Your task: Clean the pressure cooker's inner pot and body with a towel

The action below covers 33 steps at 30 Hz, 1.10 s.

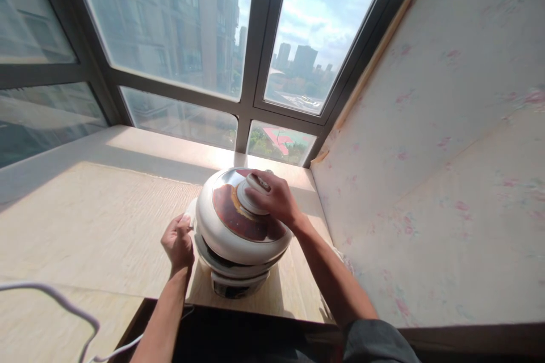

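Note:
A white electric cooker (236, 272) stands on a pale wooden window ledge (85, 221), close to its near edge. Its domed lid (230, 221), white with a dark red top panel, sits slightly raised and tilted above the body. My right hand (275, 198) is closed over the white knob on top of the lid. My left hand (177, 241) is curled around the cooker's white side handle at its left.
A large dark-framed window (251, 68) rises behind the ledge, with city buildings outside. A pale flowered wall (434, 181) closes the right side. A white cable (63, 303) loops at the lower left. A dark surface (238, 334) lies below the ledge.

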### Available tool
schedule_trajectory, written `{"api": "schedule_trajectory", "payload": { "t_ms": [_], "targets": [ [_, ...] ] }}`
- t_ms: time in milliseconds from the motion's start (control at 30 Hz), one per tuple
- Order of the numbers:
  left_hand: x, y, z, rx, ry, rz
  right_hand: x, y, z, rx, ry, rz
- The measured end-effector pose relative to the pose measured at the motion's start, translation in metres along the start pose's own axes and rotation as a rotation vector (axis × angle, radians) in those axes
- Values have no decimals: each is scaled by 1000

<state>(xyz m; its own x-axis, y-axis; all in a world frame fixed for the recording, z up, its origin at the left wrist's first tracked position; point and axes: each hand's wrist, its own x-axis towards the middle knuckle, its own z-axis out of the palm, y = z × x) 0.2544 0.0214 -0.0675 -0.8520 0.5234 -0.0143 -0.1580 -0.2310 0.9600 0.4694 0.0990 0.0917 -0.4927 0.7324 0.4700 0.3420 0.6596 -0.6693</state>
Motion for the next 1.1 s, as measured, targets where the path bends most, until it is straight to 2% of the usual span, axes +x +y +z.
{"api": "schedule_trajectory", "payload": {
  "t_ms": [133,233,367,467,567,667,867,967,1100],
  "targets": [
    [1,-1,-1,-13,6,-44,5,13,-14,158,198,107],
    [2,-2,-1,16,12,-24,11,8,-30,336,323,179],
    [2,-4,-2,33,16,-13,24,-5,-59,536,453,199],
    [2,-4,-3,24,16,-18,37,-5,-84,572,514,224],
    [1,-5,-4,3,20,-34,49,6,-104,510,567,197],
    [1,-6,-4,-7,9,-43,59,21,-115,432,587,112],
    [4,-9,-4,8,26,-16,84,67,-133,142,538,-23],
    [4,-8,-5,33,31,2,94,95,-139,19,528,14],
    [1,-3,-4,41,13,-16,101,132,-141,-164,508,147]
  ]
}}
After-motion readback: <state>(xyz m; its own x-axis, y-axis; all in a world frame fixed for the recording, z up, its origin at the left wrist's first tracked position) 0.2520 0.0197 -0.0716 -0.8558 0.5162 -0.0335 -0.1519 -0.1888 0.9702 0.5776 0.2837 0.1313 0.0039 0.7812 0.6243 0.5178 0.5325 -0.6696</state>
